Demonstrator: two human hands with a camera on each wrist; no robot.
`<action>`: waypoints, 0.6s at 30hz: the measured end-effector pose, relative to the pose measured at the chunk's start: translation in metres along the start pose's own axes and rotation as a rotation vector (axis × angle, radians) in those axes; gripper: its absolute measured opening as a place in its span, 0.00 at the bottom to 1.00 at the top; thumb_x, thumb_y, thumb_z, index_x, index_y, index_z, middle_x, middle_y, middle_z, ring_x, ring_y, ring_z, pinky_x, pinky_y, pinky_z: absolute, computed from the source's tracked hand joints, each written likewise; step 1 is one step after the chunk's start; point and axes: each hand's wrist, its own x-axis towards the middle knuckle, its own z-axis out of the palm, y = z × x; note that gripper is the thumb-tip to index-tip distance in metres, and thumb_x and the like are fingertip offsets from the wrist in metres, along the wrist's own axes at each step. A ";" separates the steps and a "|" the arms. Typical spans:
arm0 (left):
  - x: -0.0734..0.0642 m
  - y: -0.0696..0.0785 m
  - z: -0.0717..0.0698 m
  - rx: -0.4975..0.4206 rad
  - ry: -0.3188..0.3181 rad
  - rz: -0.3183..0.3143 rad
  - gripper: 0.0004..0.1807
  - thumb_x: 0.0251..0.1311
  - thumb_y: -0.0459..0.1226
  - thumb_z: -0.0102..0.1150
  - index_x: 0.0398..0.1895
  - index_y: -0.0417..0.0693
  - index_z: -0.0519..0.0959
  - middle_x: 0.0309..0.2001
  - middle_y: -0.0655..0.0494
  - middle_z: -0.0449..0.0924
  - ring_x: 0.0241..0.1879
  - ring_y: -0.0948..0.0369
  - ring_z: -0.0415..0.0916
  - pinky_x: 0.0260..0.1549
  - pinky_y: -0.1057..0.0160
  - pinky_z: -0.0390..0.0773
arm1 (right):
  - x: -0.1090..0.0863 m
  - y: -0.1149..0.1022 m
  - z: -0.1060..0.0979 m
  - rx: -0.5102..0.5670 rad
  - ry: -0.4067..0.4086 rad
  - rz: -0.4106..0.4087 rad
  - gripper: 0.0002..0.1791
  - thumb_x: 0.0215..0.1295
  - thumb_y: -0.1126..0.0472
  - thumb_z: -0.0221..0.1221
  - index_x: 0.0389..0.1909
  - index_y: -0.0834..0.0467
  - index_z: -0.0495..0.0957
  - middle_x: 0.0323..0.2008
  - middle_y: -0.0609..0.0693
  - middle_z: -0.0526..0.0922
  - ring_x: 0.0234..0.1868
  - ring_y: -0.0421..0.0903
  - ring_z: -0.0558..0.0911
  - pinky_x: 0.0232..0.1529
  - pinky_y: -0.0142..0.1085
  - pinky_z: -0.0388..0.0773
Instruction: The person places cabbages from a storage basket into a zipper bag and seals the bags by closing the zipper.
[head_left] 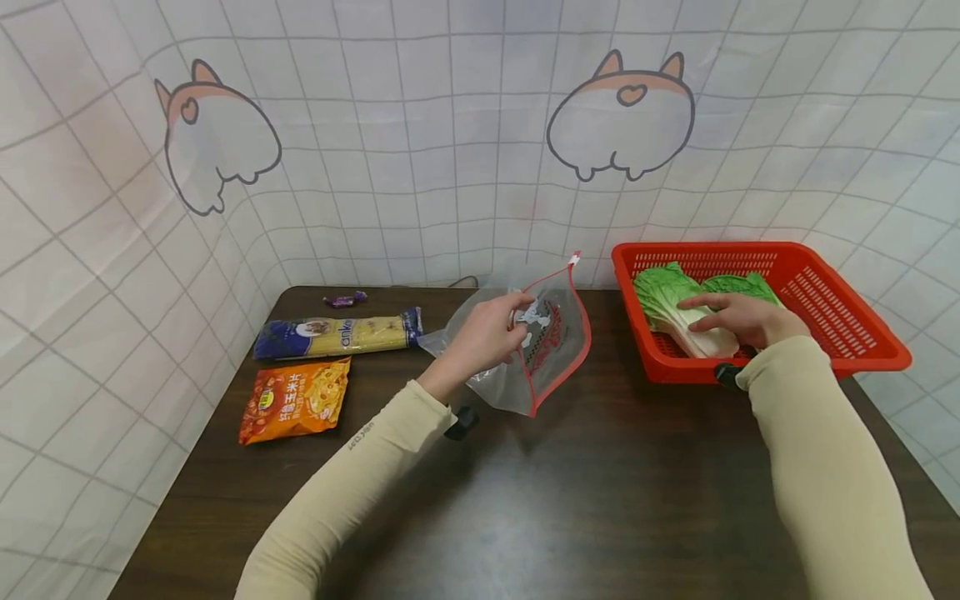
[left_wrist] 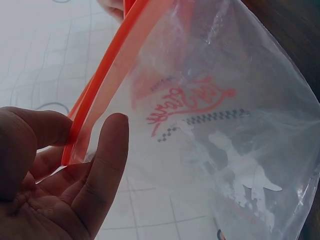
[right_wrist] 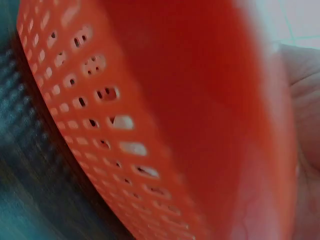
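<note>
My left hand (head_left: 491,332) holds a clear zip bag (head_left: 480,379) by its red-orange zip edge (left_wrist: 102,75), thumb and fingers on either side of the rim. The bag's mouth gapes toward the right, and a slider (head_left: 575,259) sits at its top corner. Red lettering and a white printed figure show through the plastic in the left wrist view. Over the red basket (head_left: 862,365), my right hand (head_left: 750,319) reaches in with fingers spread across a pale-stemmed Chinese cabbage piece (head_left: 670,292). The basket's wall blocks the cabbage from the right wrist view.
A second green leafy piece (head_left: 753,286) lies in the basket. To the left are a blue-and-yellow noodle packet (head_left: 341,335), an orange snack bag (head_left: 295,402) and a small purple-wrapped candy (head_left: 345,299). A white gridded curtain (head_left: 420,150) rises behind the dark table (head_left: 525,517).
</note>
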 end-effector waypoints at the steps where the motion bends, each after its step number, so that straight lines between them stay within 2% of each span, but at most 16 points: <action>1: 0.000 0.001 0.000 0.004 0.000 0.001 0.25 0.64 0.29 0.51 0.66 0.44 0.71 0.47 0.49 0.81 0.19 0.66 0.77 0.16 0.70 0.77 | 0.000 0.002 0.000 0.003 -0.012 0.001 0.39 0.69 0.56 0.58 0.76 0.58 0.52 0.74 0.72 0.34 0.70 0.69 0.49 0.57 0.48 0.73; 2: 0.000 0.001 0.001 0.009 0.002 0.003 0.25 0.64 0.29 0.51 0.65 0.44 0.71 0.47 0.49 0.80 0.18 0.65 0.77 0.16 0.70 0.77 | 0.000 0.004 -0.001 0.017 -0.025 0.003 0.40 0.69 0.56 0.59 0.77 0.57 0.50 0.74 0.71 0.32 0.69 0.68 0.50 0.55 0.48 0.75; 4: 0.000 0.002 0.001 0.027 0.003 0.007 0.24 0.64 0.29 0.51 0.65 0.44 0.72 0.42 0.49 0.81 0.16 0.65 0.76 0.16 0.69 0.77 | 0.000 0.005 0.000 0.027 -0.031 0.011 0.42 0.69 0.54 0.59 0.77 0.55 0.48 0.74 0.71 0.31 0.65 0.66 0.58 0.50 0.47 0.77; 7: -0.001 0.003 0.001 0.051 0.003 0.016 0.24 0.64 0.29 0.51 0.65 0.45 0.72 0.35 0.52 0.80 0.14 0.65 0.75 0.16 0.69 0.76 | 0.000 0.007 0.001 0.029 -0.015 0.020 0.42 0.70 0.51 0.58 0.78 0.54 0.46 0.73 0.71 0.34 0.49 0.57 0.71 0.39 0.44 0.78; 9: -0.001 0.002 0.002 0.054 0.000 0.022 0.24 0.64 0.30 0.51 0.65 0.45 0.72 0.32 0.54 0.79 0.13 0.65 0.74 0.17 0.68 0.76 | -0.001 0.007 0.002 0.032 -0.001 0.025 0.41 0.71 0.49 0.57 0.77 0.54 0.47 0.73 0.71 0.38 0.37 0.51 0.73 0.34 0.43 0.76; 11: -0.001 0.000 0.002 0.049 0.002 0.027 0.24 0.64 0.30 0.51 0.65 0.45 0.72 0.32 0.55 0.78 0.13 0.65 0.74 0.17 0.68 0.76 | -0.001 0.006 0.004 0.028 0.001 0.022 0.40 0.71 0.48 0.56 0.77 0.54 0.49 0.72 0.70 0.41 0.30 0.48 0.70 0.30 0.42 0.73; 14: -0.002 -0.002 0.003 0.060 0.006 0.039 0.23 0.65 0.31 0.52 0.64 0.45 0.73 0.34 0.54 0.78 0.15 0.65 0.74 0.18 0.68 0.75 | 0.001 0.004 0.005 0.012 0.000 0.005 0.39 0.71 0.47 0.56 0.76 0.55 0.52 0.70 0.69 0.47 0.26 0.46 0.68 0.26 0.40 0.71; 18: -0.003 -0.002 0.002 0.086 0.012 0.048 0.23 0.65 0.31 0.52 0.64 0.46 0.73 0.37 0.54 0.79 0.16 0.65 0.73 0.19 0.68 0.74 | 0.002 -0.004 0.002 -0.077 0.030 -0.049 0.37 0.70 0.46 0.57 0.73 0.58 0.57 0.69 0.69 0.52 0.41 0.54 0.73 0.33 0.39 0.77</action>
